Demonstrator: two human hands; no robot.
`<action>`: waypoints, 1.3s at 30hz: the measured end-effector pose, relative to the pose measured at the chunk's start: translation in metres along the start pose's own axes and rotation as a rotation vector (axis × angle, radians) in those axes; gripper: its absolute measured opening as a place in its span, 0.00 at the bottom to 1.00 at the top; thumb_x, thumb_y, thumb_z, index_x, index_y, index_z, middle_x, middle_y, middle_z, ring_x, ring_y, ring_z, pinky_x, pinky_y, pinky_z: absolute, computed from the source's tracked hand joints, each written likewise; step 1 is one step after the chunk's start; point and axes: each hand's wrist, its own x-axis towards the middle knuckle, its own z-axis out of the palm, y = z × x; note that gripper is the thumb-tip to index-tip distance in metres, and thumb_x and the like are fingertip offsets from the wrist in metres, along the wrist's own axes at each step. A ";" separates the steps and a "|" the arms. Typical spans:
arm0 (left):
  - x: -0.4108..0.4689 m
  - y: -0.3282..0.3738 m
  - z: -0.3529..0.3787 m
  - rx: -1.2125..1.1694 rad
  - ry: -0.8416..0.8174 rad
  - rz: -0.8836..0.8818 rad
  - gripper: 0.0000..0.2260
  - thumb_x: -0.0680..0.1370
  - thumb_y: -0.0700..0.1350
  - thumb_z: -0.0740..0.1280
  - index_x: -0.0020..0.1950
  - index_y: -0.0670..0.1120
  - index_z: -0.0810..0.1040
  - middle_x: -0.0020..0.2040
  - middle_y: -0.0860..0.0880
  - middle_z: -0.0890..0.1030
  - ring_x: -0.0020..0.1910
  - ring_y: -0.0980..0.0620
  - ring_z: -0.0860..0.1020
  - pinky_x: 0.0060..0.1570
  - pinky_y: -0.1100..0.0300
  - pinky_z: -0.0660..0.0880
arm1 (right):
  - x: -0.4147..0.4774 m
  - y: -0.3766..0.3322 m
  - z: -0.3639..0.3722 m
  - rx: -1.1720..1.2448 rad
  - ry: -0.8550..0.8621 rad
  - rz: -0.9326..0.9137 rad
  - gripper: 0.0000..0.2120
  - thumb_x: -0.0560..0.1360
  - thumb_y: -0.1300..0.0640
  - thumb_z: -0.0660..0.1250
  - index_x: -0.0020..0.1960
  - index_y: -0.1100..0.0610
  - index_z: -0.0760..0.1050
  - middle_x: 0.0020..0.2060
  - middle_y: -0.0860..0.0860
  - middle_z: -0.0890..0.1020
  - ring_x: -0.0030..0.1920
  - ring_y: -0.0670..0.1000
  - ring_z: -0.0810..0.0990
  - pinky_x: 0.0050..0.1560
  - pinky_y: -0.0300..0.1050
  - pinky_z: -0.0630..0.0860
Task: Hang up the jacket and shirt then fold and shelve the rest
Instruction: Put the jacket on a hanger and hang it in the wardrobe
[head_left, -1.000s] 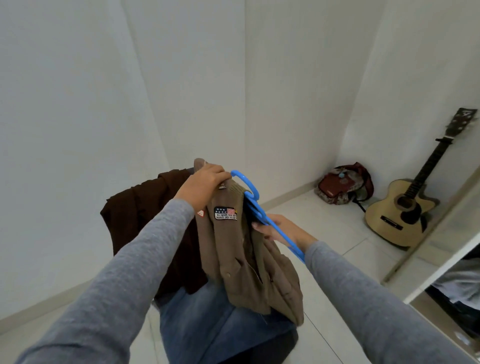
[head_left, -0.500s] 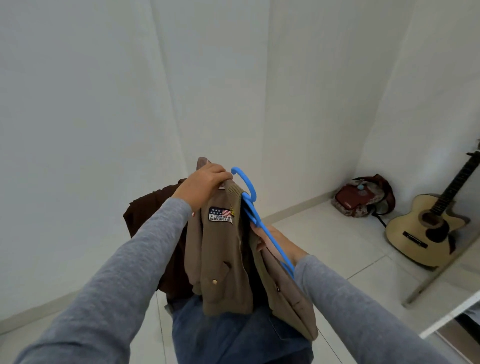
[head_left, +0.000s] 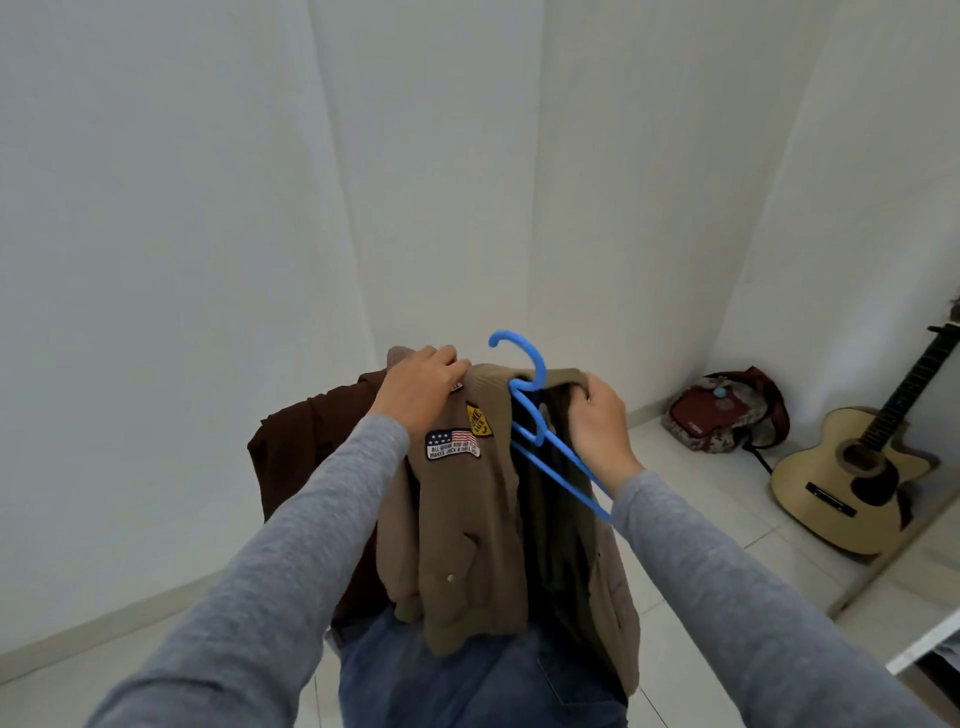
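Note:
A tan jacket (head_left: 467, 530) with a flag patch and a yellow patch hangs in front of me. My left hand (head_left: 422, 387) grips its left shoulder near the collar. My right hand (head_left: 597, 421) grips its right shoulder next to a blue plastic hanger (head_left: 535, 415); the hanger's hook sticks up above the collar and its arm runs down under my right wrist. Behind the jacket a dark brown garment (head_left: 306, 452) is draped over something hidden. Blue denim (head_left: 467, 680) lies below the jacket.
White walls meet in a corner ahead. On the tiled floor at the right sit a red and brown bag (head_left: 727, 410) and an acoustic guitar (head_left: 862, 473) leaning on the wall. A white shelf edge (head_left: 924, 649) shows at the lower right.
My right hand has moved up from the hanger's arm to the jacket's right shoulder. The hanger's hook now stands higher above the collar. The jacket has spread wider, and my view has turned left.

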 end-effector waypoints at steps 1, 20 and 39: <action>0.006 0.001 -0.002 0.010 -0.005 -0.047 0.13 0.79 0.38 0.58 0.62 0.44 0.72 0.54 0.45 0.74 0.53 0.45 0.72 0.44 0.56 0.67 | -0.001 -0.005 -0.001 -0.033 -0.047 0.015 0.12 0.79 0.60 0.54 0.48 0.59 0.76 0.46 0.55 0.80 0.48 0.53 0.76 0.46 0.44 0.68; 0.048 -0.010 -0.035 -0.568 -0.468 -0.096 0.18 0.78 0.52 0.64 0.66 0.51 0.68 0.57 0.52 0.76 0.56 0.52 0.75 0.59 0.56 0.70 | 0.014 -0.024 -0.007 -0.324 0.071 -0.033 0.15 0.79 0.53 0.51 0.48 0.57 0.75 0.42 0.51 0.79 0.41 0.53 0.74 0.41 0.45 0.66; 0.050 0.013 -0.056 -0.255 -0.179 0.306 0.10 0.80 0.35 0.58 0.59 0.38 0.73 0.54 0.42 0.72 0.41 0.47 0.71 0.43 0.58 0.66 | 0.055 -0.044 -0.040 0.121 -0.379 0.095 0.14 0.83 0.55 0.51 0.51 0.61 0.74 0.40 0.56 0.79 0.38 0.52 0.77 0.43 0.48 0.75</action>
